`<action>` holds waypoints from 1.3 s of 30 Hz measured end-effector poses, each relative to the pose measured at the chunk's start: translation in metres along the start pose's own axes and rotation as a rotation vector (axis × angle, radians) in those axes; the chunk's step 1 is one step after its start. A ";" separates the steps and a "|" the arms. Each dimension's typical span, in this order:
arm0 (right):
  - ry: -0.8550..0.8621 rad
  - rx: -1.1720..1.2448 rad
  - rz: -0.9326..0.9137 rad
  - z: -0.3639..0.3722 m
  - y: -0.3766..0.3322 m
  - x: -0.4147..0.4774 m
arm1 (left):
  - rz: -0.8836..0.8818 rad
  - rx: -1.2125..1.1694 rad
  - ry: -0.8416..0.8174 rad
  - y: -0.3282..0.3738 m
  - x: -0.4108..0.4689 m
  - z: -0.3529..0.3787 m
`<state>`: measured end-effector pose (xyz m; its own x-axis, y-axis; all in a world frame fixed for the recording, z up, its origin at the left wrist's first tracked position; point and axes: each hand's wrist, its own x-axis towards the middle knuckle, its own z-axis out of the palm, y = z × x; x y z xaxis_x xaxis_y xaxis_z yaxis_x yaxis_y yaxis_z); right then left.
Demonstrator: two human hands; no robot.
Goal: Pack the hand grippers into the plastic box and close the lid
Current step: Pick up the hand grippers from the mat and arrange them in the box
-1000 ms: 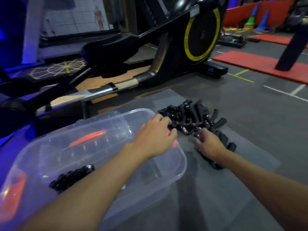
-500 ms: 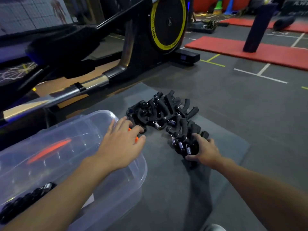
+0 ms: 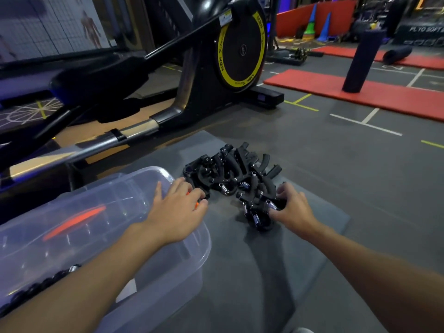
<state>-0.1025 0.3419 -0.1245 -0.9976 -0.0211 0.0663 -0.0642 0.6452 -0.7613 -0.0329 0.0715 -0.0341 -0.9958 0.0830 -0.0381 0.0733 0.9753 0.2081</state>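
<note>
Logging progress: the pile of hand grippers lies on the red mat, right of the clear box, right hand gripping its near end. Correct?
No: the head view shows the pile of hand grippers on the grey mat, not red, right of the clear box, right hand gripping its near end.

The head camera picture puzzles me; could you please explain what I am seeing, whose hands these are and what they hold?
There is no robot: a person wears one camera on the head, looking down at their own arms. The left hand lies on the far end of a clear plastic box, by an orange clip; whether it grips is unclear. The right hand curls round black hand grippers at the near end of a pile on a grey mat. A few grippers already lie inside the box. Behind stands an exercise machine.
</note>
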 end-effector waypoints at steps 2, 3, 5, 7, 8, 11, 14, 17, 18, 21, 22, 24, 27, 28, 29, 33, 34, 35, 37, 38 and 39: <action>0.054 0.067 -0.045 -0.010 -0.024 0.000 | 0.015 -0.026 0.048 0.002 -0.005 -0.006; 0.080 0.106 -0.071 -0.015 -0.038 -0.001 | 0.030 -0.052 0.088 0.002 -0.007 -0.010; 0.085 0.180 -0.126 -0.025 -0.071 -0.005 | 0.099 -0.144 0.193 0.004 -0.012 -0.024; 0.040 0.227 -0.193 -0.035 -0.104 -0.011 | 0.187 -0.272 0.308 0.005 -0.017 -0.044; 0.011 0.248 -0.225 -0.038 -0.120 -0.014 | 0.220 -0.329 0.350 0.006 -0.020 -0.056; -0.111 0.364 -0.301 -0.045 -0.163 -0.029 | 0.287 -0.376 0.405 0.005 -0.031 -0.091; -0.241 0.500 -0.332 -0.043 -0.199 -0.046 | 0.320 -0.378 0.401 -0.006 -0.047 -0.113; -0.338 0.570 -0.330 -0.030 -0.223 -0.060 | 0.323 -0.357 0.394 -0.023 -0.068 -0.125; -0.370 0.585 -0.326 -0.024 -0.229 -0.063 | 0.323 -0.352 0.395 -0.029 -0.075 -0.126; -0.493 0.614 -0.287 -0.008 -0.243 -0.069 | 0.297 -0.351 0.399 -0.048 -0.094 -0.126; -0.536 0.611 -0.276 -0.001 -0.248 -0.071 | 0.281 -0.346 0.393 -0.056 -0.100 -0.124; -0.589 0.601 -0.249 0.011 -0.253 -0.074 | 0.251 -0.334 0.358 -0.070 -0.107 -0.119; -0.628 0.586 -0.195 0.033 -0.257 -0.078 | 0.211 -0.306 0.313 -0.092 -0.119 -0.109; -0.633 0.570 -0.182 0.041 -0.257 -0.078 | 0.195 -0.289 0.306 -0.100 -0.122 -0.104; -0.633 0.542 -0.174 0.049 -0.255 -0.079 | 0.180 -0.276 0.303 -0.107 -0.126 -0.098; -0.635 0.326 -0.187 0.079 -0.246 -0.083 | 0.112 -0.277 0.283 -0.140 -0.134 -0.072; -0.636 0.273 -0.193 0.086 -0.243 -0.087 | 0.081 -0.286 0.279 -0.149 -0.134 -0.064; -0.633 0.225 -0.202 0.092 -0.241 -0.091 | 0.046 -0.296 0.277 -0.159 -0.134 -0.056; -0.626 0.109 -0.250 0.103 -0.235 -0.099 | -0.033 -0.307 0.285 -0.180 -0.133 -0.038; -0.615 0.020 -0.300 0.109 -0.232 -0.103 | -0.075 -0.312 0.287 -0.190 -0.133 -0.029; -0.599 -0.092 -0.368 0.113 -0.229 -0.107 | -0.114 -0.309 0.283 -0.199 -0.133 -0.021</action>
<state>0.0165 0.1102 -0.0297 -0.7564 -0.6495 -0.0771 -0.4242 0.5769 -0.6980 0.0842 -0.1381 -0.0500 -0.9754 -0.1229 0.1833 -0.0144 0.8643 0.5028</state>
